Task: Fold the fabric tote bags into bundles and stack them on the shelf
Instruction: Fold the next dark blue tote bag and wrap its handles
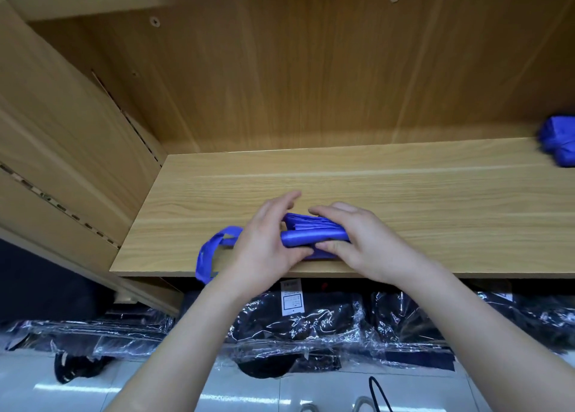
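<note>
A blue fabric tote bag, folded into a narrow roll, lies near the front edge of the wooden shelf. One blue handle loop trails to the left and hangs over the shelf edge. My left hand pinches the roll's left end, fingers partly spread above it. Pressing on the right part of the roll, my right hand has its thumb under the front. At the shelf's far right sits a stack of blue folded bundles, cut off by the frame.
The shelf's wooden back panel and left side wall enclose the space. Below the shelf, dark goods in clear plastic wrap lie on the floor, one with a white label. Pale tiled floor shows at the bottom.
</note>
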Tool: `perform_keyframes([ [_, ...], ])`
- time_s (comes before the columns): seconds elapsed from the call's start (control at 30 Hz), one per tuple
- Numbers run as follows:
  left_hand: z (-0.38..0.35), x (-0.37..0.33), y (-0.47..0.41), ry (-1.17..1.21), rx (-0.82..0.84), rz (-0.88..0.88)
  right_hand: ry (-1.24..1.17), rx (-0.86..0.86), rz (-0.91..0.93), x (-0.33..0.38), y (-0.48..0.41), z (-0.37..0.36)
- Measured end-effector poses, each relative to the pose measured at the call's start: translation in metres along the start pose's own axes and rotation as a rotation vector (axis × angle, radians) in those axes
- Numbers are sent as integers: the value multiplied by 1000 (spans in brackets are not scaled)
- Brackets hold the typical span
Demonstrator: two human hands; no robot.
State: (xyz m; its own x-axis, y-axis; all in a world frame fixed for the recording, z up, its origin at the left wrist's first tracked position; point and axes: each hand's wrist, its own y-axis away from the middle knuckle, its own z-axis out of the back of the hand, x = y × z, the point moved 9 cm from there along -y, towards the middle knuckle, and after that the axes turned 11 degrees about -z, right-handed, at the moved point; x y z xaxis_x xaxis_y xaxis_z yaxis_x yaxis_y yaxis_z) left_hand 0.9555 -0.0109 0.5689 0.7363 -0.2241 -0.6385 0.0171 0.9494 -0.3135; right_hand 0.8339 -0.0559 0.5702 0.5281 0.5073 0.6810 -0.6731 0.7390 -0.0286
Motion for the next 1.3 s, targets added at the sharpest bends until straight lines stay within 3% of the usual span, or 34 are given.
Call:
perform_keyframes([
  [0.13, -3, 18, 11, -43, 226, 177, -180, -96, 57, 12, 13, 11],
  [0.23, -4, 8, 10, 43, 139, 128, -64, -131, 10, 18, 14, 10],
  [0.33, -8, -8, 9, -80, 127, -9, 328, -112, -192, 9, 10, 8],
  [0.4, -9, -19, 9, -174, 138, -87, 461, -159, -156, 13, 10, 8],
  [0.53, -4, -32, 7, -275, 159, -170, 356, -141, -65, 8, 14, 3],
  [0.77, -1, -14, 4, -212, 113, 19, 156, -132, -91, 12, 11, 13],
  [0.93, -6, -20, -3, -297, 108, 28, 500, -66, -29, 24, 14, 8],
  [1.07, -5, -9, 3, -187, 192, 168, 398, -5, 17, 8, 8, 12],
  [1.2, 7, 20, 23, 76, 390, 361, 322, -110, 45, -3, 7, 38],
  [1.3, 32, 37, 37, 429, 195, 466, 332, -153, 43, -7, 6, 47],
])
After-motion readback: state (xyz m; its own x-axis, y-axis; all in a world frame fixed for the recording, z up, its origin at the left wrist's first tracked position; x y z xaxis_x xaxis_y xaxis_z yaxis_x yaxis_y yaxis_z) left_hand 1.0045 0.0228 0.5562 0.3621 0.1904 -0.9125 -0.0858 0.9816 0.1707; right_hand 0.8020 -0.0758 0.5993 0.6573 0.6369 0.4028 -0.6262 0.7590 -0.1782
